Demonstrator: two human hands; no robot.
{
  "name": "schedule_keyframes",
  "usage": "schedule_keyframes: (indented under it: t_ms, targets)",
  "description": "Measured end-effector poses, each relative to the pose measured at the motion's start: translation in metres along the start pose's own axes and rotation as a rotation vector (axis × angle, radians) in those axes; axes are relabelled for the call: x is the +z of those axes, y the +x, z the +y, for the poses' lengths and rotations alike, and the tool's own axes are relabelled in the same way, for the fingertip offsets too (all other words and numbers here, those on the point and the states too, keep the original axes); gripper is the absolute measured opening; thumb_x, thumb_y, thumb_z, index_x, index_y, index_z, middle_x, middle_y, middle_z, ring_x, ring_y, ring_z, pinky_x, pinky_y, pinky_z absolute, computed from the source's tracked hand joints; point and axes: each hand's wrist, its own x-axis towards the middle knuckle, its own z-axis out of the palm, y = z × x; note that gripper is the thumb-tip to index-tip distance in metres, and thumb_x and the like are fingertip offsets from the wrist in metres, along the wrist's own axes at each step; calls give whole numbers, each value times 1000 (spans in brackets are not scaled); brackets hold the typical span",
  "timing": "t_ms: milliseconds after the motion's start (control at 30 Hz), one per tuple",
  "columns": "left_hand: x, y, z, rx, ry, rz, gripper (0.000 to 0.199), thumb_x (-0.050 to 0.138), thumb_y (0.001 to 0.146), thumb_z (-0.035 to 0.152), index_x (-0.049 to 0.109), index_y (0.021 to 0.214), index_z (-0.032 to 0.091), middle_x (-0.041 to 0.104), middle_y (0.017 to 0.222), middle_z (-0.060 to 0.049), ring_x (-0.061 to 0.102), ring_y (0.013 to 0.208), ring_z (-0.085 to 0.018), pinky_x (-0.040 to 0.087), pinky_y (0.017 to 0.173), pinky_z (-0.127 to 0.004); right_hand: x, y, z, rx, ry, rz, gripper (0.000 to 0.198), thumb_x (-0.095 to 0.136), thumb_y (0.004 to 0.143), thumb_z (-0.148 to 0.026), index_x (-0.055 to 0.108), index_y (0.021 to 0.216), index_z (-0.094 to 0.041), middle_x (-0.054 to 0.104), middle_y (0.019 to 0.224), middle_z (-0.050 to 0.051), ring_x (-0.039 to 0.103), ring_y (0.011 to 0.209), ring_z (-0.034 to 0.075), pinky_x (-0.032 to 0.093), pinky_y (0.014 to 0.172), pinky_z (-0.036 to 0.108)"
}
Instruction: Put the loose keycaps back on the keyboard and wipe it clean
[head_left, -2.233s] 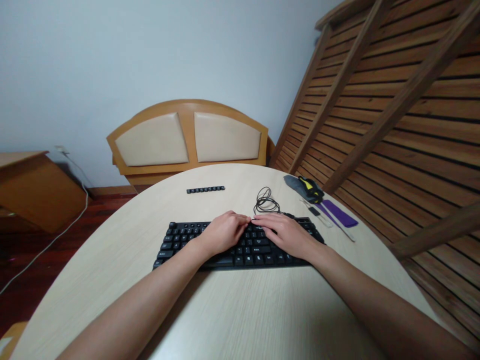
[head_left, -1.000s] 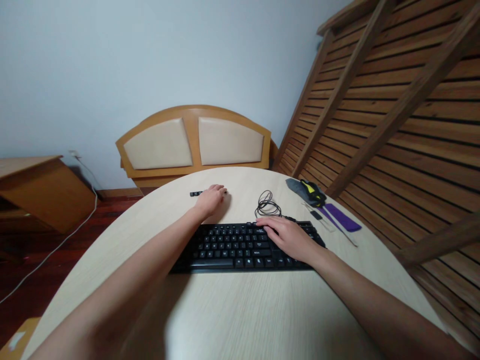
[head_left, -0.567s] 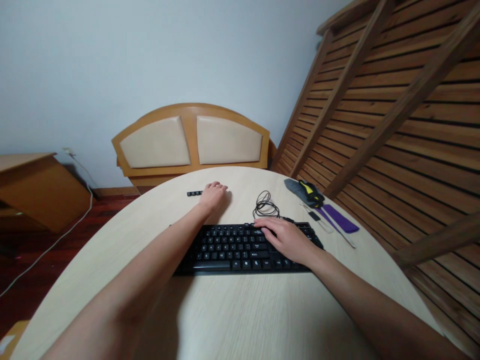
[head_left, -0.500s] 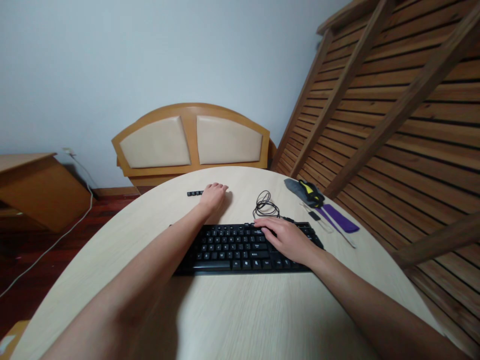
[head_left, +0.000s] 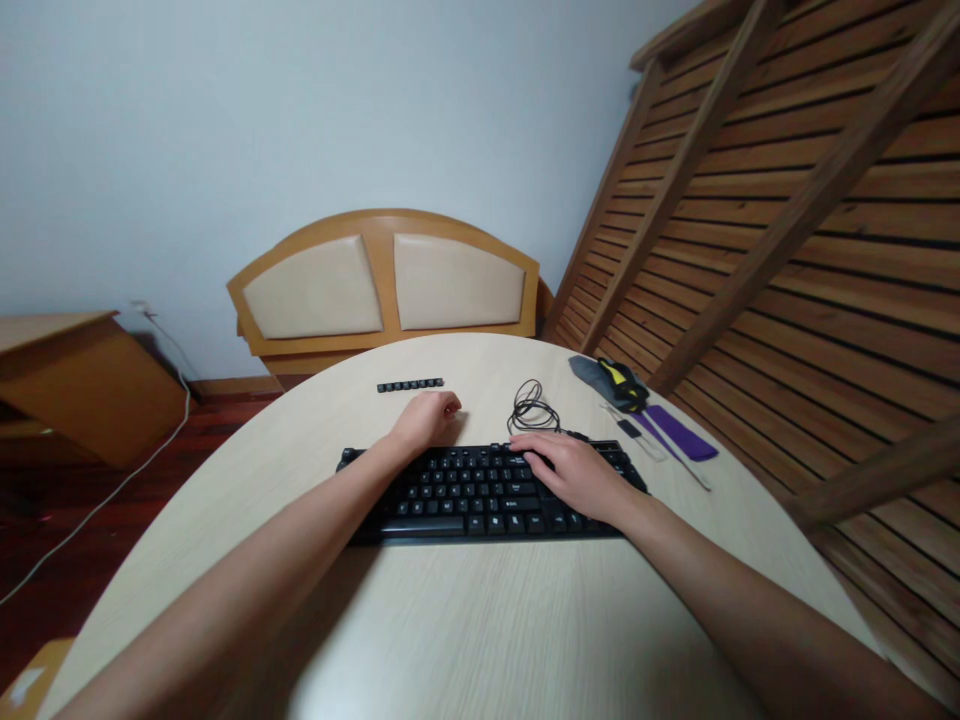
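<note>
One black keyboard [head_left: 472, 495] sits square-on in the middle of the round bench [head_left: 450, 640], long side facing the person. The right hand [head_left: 568, 468] lies palm-down over its right end, fingers loosely together, thumb a bit apart, not clamped on anything. The left hand [head_left: 427, 420] is just past the keyboard's far edge with fingers curled in — can't tell if anything's pinched in there, or whether it touches the bench. A short row of black keycaps [head_left: 410, 385] is just beyond it.

Room-wise, a wide strip of bench top runs along the keyboard's near side, and more opens out left toward the curved rim. The right is tighter: a coiled cable [head_left: 534, 405] near the far edge, then a small tool with a black middle [head_left: 628, 428], a thin metal rod [head_left: 690, 468], a purple strip [head_left: 682, 433] and a black-and-yellow item [head_left: 622, 384] on something grey [head_left: 587, 372], all near the rim.

Now the murky bits — the left forearm hides the keyboard's near-left corner, the right hand covers a bunch of keys, and most key labels are too small to read. Both forearms and the bench's near edge get cut off at the bottom.
</note>
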Motion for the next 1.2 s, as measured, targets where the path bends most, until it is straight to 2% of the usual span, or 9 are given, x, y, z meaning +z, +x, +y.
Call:
schedule_keyframes:
  t_ms: [233,467,667,800,1000,1200]
  targets:
    - [-4,-36,2,-30,-224,-32,13,66,86,16,75,94,19,78,96,-6,72,90,-23,53,83,-30,0,0,1,5,-10,-3,27,47,98,-18,67,117,-23,72,122,5,66,115,22,52,102,43]
    - [0,-39,-7,-98,-420,-35,19,65,80,11,74,95,18,79,94,-5,74,87,-21,56,85,-31,-2,-1,0,1,-9,6,28,47,98,-19,67,117,-25,73,121,4,67,113,22,53,101,43]
    - [6,-41,-7,-138,-474,18,13,67,77,16,73,88,18,78,91,-5,73,84,-22,55,80,-33,-2,-2,0,3,-13,4,29,47,99,-20,67,117,-25,72,122,4,67,113,22,53,102,43]
    - [4,-45,-5,-155,-487,60,9,65,81,20,71,87,19,76,83,-5,72,77,-23,55,75,-33,-1,-1,0,6,-13,-7,28,46,99,-21,67,117,-25,72,121,4,67,114,22,53,102,43]
    - [-4,-48,10,-50,-594,109,10,58,87,19,64,95,19,73,102,-6,73,87,-19,57,73,-28,-1,-2,1,9,-10,-11,28,46,99,-21,67,117,-25,72,123,4,66,115,21,52,103,42]
    - [-9,-52,18,72,-654,143,11,63,88,24,63,99,19,71,102,-5,71,93,-20,58,68,-27,-2,-1,0,10,-9,-8,28,46,98,-20,68,116,-25,72,122,4,66,115,22,52,102,42]
